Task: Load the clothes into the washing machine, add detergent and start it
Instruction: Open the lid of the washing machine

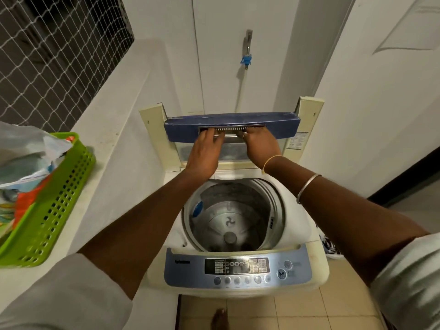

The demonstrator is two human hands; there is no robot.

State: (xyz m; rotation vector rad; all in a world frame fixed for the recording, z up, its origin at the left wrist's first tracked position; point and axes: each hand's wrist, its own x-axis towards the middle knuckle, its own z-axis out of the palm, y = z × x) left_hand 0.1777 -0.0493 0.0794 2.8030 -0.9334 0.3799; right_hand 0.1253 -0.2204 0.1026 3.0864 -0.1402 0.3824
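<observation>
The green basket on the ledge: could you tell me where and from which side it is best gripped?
Grip the green basket by its long near rim, coming from the washing machine side. That edge is bare and faces the person, whereas clothes pile over the far side.

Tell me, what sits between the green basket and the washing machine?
In the head view, only a bare stretch of white ledge separates the green basket from the washing machine; the person's left forearm crosses above it.

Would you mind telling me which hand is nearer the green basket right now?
Left. The left hand is on the raised lid's handle, on the side toward the green basket on the ledge. The right hand grips the same handle, farther from it.
</observation>
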